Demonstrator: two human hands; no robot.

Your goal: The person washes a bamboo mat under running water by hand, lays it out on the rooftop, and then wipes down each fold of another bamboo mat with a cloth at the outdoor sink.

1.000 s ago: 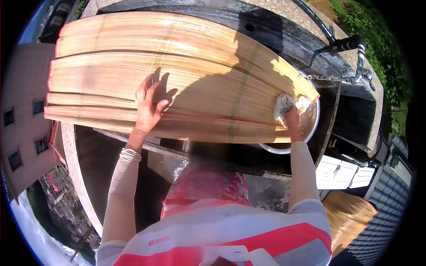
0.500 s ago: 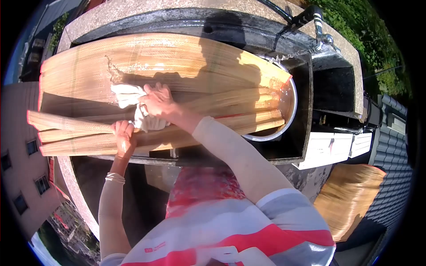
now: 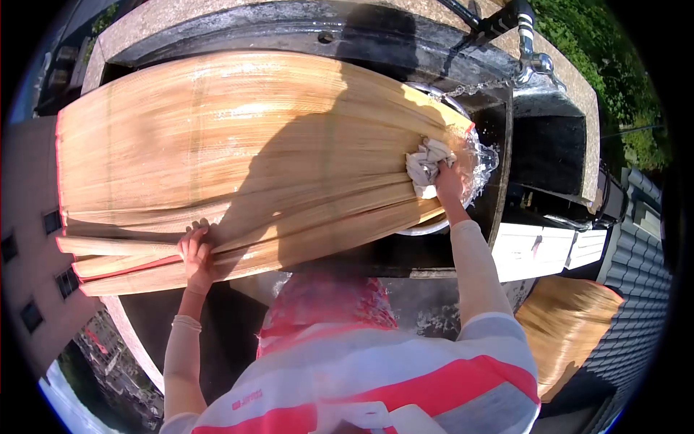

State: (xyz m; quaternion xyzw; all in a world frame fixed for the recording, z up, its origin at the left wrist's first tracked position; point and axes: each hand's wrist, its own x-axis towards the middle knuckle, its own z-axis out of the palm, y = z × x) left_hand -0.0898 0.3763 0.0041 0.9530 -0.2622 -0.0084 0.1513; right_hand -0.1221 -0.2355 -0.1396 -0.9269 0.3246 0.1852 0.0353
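Note:
A long straw-coloured mat (image 3: 275,137) with red edging lies wet and folded lengthwise across the dark sink. My left hand (image 3: 196,253) grips its near folded edge toward the left end, fingers curled over the fold. In my right hand (image 3: 448,183) is a bunched white cloth (image 3: 428,165), pressed on the mat's right end. That end hangs into a round metal basin (image 3: 426,229), where water splashes up at the right rim. Most of the basin is hidden by the mat.
From a metal tap (image 3: 533,64) at the upper right, water streams toward the basin. A stone ledge (image 3: 591,130) borders the sink. Another straw mat (image 3: 567,325) lies at the lower right beside grey roof tiles (image 3: 640,253). White boxes (image 3: 531,249) stand right of the sink.
My right hand has carried the cloth from the mat's left-middle to its right end. The near folds have spread and shifted toward me, with my left hand still on them. Water now splashes at the basin.

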